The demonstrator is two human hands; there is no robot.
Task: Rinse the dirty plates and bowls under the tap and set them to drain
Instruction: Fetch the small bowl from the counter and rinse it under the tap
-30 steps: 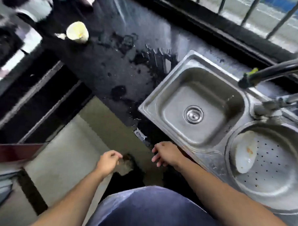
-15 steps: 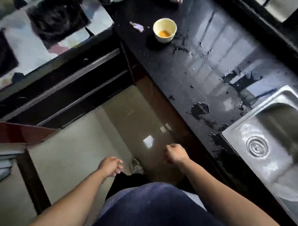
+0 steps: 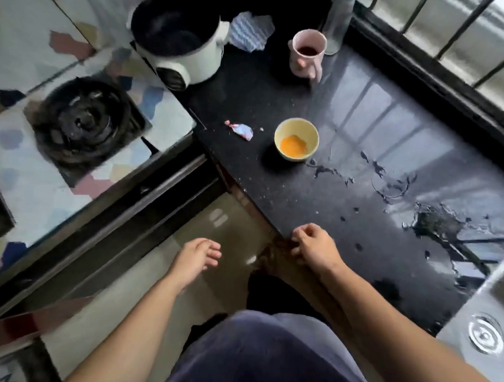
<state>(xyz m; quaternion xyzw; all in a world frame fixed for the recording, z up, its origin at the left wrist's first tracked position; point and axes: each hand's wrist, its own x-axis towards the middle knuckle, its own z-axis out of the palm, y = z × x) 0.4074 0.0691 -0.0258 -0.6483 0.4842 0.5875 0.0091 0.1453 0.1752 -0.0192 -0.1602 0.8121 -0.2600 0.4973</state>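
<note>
A: Which dish is in play?

B: The small yellow bowl [image 3: 296, 139]. It sits upright on the black counter [image 3: 288, 198], and the orange smear pooled in its bottom says it is dirty and unrinsed.

A: Is anyone holding it?

B: No. The right hand [image 3: 315, 245] hangs at the counter's near edge, its fingers loosely curled around nothing. I can't tell whether the knuckles touch the edge. The left hand [image 3: 194, 259] is out over the floor [image 3: 119, 294], fingers relaxed and likewise empty. Both are well short of the bowl.

A: So which step is this?

B: I'd judge it the fetch. The view is centred on the bowl and both hands are free, so this is before any pick-up. Rinsing hasn't begun for this one.

A: What's around it?

B: A crumpled wrapper [image 3: 240, 129] lies just to its left. A pink mug [image 3: 307, 53] with dark liquid stands farther back, and a white cooker pot [image 3: 176, 34] sits to the mug's left, near the stove burner [image 3: 83, 120]. Splashes of water [image 3: 445, 222] lie on the counter to the right, toward the sink [image 3: 455, 344], which shows at the lower right corner.

A: And the next move?

B: Probably a reach forward over the counter and a grip on the rim, likely with the right hand since it is nearer. The bowl should stay level on the way to the sink so the residue doesn't spill. It should also be lifted over the wet patches, not slid.
</note>
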